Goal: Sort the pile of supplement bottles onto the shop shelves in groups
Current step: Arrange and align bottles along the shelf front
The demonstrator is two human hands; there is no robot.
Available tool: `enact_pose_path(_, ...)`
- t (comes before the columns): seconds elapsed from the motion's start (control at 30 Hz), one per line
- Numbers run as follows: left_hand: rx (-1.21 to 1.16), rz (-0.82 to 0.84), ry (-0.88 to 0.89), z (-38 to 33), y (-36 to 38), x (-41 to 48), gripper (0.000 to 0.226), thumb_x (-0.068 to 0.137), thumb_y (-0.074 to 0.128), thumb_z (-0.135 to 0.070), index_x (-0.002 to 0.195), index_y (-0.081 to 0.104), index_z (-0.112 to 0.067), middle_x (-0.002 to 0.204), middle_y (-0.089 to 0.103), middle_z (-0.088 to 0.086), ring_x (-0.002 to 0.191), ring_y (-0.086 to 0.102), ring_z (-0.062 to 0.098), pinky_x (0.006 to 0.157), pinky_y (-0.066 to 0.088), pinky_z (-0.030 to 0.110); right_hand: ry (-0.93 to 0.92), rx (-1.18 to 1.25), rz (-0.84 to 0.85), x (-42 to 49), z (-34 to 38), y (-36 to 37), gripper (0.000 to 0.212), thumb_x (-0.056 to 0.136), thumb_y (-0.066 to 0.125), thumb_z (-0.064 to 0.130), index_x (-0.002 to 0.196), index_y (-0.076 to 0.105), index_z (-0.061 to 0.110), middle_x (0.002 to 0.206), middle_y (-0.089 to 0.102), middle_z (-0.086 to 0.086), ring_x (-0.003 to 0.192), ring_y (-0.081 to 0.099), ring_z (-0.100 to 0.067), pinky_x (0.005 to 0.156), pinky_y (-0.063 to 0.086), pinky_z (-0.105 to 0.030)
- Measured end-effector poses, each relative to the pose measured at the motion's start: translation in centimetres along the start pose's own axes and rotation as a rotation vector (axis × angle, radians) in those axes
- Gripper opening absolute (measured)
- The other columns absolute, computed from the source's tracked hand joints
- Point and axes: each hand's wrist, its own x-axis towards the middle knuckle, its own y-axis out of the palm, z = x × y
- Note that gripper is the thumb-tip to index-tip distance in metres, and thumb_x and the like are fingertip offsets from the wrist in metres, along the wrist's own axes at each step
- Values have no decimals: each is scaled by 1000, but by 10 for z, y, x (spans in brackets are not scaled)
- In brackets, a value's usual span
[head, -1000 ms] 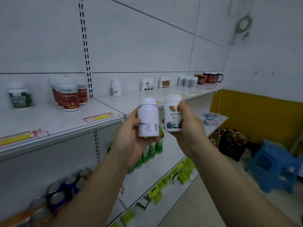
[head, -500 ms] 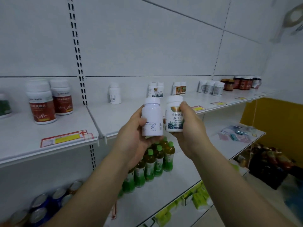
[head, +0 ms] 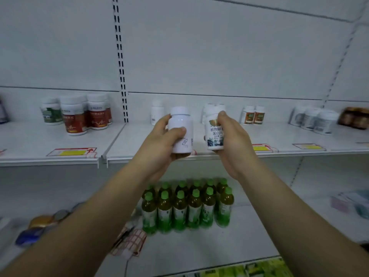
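A white bottle (head: 180,130) and a labelled bottle (head: 214,134) are held upright, side by side at centre frame, just in front of the shelf (head: 139,142) edge. The left hand (head: 159,144) grips the white one, thumb across its front, and the right hand (head: 231,140) wraps around the labelled one. Likely matches stand farther back: a lone bottle (head: 156,114) just up-left of the white one and a white cluster (head: 209,108) right behind the labelled one, so each hand probably needs only a short forward reach.
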Motion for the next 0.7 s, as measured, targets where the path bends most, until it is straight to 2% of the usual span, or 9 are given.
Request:
enact_pose_path(0.03,45,-13,0,-3,-2,6,38,94,49,-8,129,45,-21,111,61,8,89,64,23,66,57,38,-5,-33,19,7,-1,1,58,71,63,59,115,60,22,117,66,-5,109,62,-24,96,48,-51)
enact_pose_path(0.07,96,-30,-4,-6,-4,14,38,93,52,-9,128,45,-21,111,61,8,89,65,22,70,58,40,-12,-51,39,15,-2,1,53,71,66,55,113,61,23,115,67,-3,108,63,-24,94,50,-48)
enact_pose_path(0.17,331,-86,-14,-10,-17,43,39,90,59,-13,124,44,-22,112,59,10,92,65,25,81,57,43,-29,-89,101,41,-6,5,22,84,66,35,103,63,24,104,68,-3,94,65,-22,72,53,-34)
enact_pose_path(0.27,581,-72,-33,-10,-33,73,48,85,66,-12,121,38,-23,106,56,10,90,63,25,82,56,41,-26,-157,121,67,-11,12,21,86,65,31,105,61,24,105,66,-4,86,64,-19,62,51,-27)
enact_pose_path(0.33,714,-33,-57,-7,-43,92,56,82,69,-12,123,34,-24,104,54,7,88,60,21,77,55,35,-9,-225,127,84,-17,17,28,85,66,34,110,60,22,107,66,-2,91,65,-19,68,54,-30)
enact_pose_path(0.4,813,10,-54,-3,-52,110,59,80,71,-14,123,32,-24,105,51,3,89,57,18,72,50,27,11,-321,131,99,-24,22,33,83,67,39,111,60,22,107,66,0,97,64,-19,85,54,-37)
enact_pose_path(0.47,865,38,-37,2,-57,126,63,80,72,-13,126,31,-27,106,49,0,94,56,20,75,46,27,46,-363,142,112,-30,25,30,80,67,39,104,61,22,105,67,0,99,64,-20,93,51,-44)
enact_pose_path(0.57,970,64,25,8,-61,145,67,81,72,-14,132,30,-29,110,48,0,97,56,21,80,44,29,94,-370,140,127,-35,25,27,74,65,36,97,61,22,102,68,1,97,64,-20,95,50,-47)
enact_pose_path(0.7,1226,62,177,17,-68,165,71,81,72,-25,139,31,-29,124,51,-1,101,54,17,84,39,26,121,-319,179,137,-41,21,25,77,61,23,101,60,25,103,68,3,97,65,-18,94,51,-45)
